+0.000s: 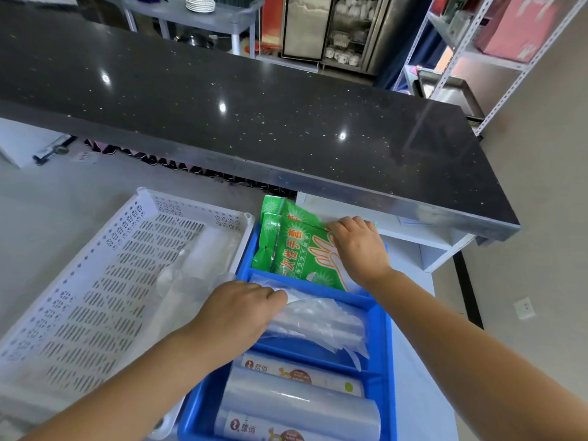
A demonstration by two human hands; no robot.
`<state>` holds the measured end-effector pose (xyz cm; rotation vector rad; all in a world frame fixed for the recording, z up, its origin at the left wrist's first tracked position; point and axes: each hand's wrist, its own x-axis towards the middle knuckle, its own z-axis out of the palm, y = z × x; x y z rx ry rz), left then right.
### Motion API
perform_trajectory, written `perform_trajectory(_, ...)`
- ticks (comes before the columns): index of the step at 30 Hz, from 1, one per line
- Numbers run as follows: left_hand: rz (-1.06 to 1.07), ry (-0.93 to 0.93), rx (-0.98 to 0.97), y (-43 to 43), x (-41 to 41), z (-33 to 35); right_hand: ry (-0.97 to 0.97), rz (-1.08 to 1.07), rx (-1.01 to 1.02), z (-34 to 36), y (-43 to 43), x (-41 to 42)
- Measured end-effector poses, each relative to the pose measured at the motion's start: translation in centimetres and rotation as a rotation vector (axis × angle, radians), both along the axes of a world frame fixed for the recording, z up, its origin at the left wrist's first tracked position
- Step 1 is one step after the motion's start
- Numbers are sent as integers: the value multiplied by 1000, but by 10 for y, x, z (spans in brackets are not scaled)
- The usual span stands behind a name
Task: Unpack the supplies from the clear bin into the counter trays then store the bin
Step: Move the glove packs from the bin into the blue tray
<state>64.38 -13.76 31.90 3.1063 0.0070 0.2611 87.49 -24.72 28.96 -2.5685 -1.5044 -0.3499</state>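
Head view: right hand point(356, 246) curls its fingers over the far edge of the green glove packets point(296, 253) in the blue tray's point(386, 345) far compartment. Left hand point(235, 310) pinches the clear bags point(321, 319) in the middle compartment. Seat each stack flat, below the dividers, before letting go.

Green glove packets point(296, 253) lean in the blue tray point(383, 338), far compartment. Clear bags point(321, 319) middle, rolls point(299, 405) nearest.

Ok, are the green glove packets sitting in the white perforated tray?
No, the green glove packets sit in the far compartment of the blue tray, with the right hand holding them.
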Motion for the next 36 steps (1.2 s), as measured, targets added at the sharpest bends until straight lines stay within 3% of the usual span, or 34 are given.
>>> perform_trajectory(7,-17,-1,-14,0,4,3,3,-71,32,4,9,3)
perform_trajectory(17,-33,-11,-7,3,4,1,-25,57,-86,4,12,-1)
perform_trajectory(24,-43,-25,-10,9,6,0,97,152,2,9,12,14)
perform_trajectory(28,-45,-27,10,10,9,-2,-83,93,-189,-8,15,10)
perform_trajectory(32,-39,-33,13,10,13,-4,-263,72,-113,-21,7,-4)
perform_trajectory(36,-7,10,23,14,23,-2,-154,140,-35,-15,4,-4)
